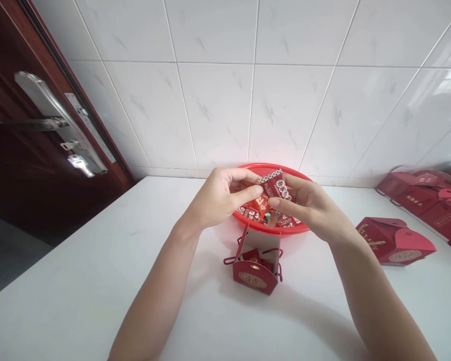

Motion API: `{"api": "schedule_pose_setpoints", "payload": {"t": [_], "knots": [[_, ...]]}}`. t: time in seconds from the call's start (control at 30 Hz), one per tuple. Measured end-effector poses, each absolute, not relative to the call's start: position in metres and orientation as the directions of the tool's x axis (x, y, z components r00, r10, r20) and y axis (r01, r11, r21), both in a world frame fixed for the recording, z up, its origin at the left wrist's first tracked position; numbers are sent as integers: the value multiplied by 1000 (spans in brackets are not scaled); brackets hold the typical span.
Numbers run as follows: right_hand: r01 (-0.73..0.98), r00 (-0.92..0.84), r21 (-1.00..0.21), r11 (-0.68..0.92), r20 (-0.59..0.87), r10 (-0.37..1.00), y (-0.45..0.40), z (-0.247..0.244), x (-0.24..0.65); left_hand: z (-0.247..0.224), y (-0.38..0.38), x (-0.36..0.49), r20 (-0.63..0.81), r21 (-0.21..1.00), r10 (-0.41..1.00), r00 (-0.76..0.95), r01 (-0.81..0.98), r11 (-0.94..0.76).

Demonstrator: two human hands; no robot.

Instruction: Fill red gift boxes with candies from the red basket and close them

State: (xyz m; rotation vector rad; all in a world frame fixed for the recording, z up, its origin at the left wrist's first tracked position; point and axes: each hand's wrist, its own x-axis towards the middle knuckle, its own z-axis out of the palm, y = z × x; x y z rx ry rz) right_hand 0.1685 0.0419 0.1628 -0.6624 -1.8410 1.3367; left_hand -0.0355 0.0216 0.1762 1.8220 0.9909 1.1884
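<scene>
Where the surface (135, 235) comes nearest, an open red box (254, 278) stands upright between the two forearms, a round pale emblem on its front panel, dark red cords (229, 260) looping out at its sides, and small red packets (252, 256) lying inside against the white inner wall. Just beyond and above it are the hands, both closed on one dark red sachet (274, 186) with white lettering and a dotted border: the left hand (223, 198) pinches its left edge between thumb and fingers, while the right hand (313, 208) grips its right side, the thumb low across the front. The sachet is held tilted over a round red basket (291, 230) with a perforated wall, which sits directly behind the open box and holds a mix of wrapped sweets (250, 213). An orange wrapper (261, 205) shows below the left thumb; it probably lies in the basket, though the fingers hide too much to be sure. To the right, well apart from the basket, rests a closed red box (394, 245) with gold script, and farther back a row of red boxes (421, 193) stands near the tiled wall (214, 110). At the far left is a dark red door (7, 150), keys (78, 163) hanging at its metal lock plate.
</scene>
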Motion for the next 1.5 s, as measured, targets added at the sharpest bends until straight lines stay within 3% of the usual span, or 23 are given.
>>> {"api": "schedule_pose_setpoints", "payload": {"t": [0.2, 0.37, 0.6, 0.73, 0.9, 1.1, 1.2, 1.37, 1.5], "knots": [[-74, -530, -946, 317, 307, 791, 45, 158, 171, 173, 24, -36, 365, 900, 905, 218, 165, -403], [-60, -431, -936, 348, 339, 837, 47, 156, 173, 176, 24, -44, 299, 920, 917, 265, 175, -351], [-118, -542, -938, 326, 336, 770, 48, 160, 178, 176, 28, -50, 287, 949, 905, 316, 36, -313], [15, -584, -930, 366, 289, 758, 46, 168, 187, 179, 23, -57, 266, 898, 884, 384, 235, -373], [139, -589, -908, 396, 246, 770, 44, 173, 191, 181, 13, -50, 75, 709, 822, 564, 550, -442], [180, -617, -873, 453, 259, 743, 41, 172, 186, 174, 13, -33, -113, 613, 737, 666, 630, -476], [178, -618, -875, 449, 256, 744, 42, 172, 186, 175, 14, -37, -45, 613, 776, 629, 631, -477], [167, -642, -886, 432, 235, 730, 44, 168, 183, 178, 14, -39, 265, 781, 869, 417, 436, -447], [141, -700, -898, 417, 208, 683, 45, 164, 179, 177, 17, -36, 352, 797, 868, 349, 374, -474]]}}
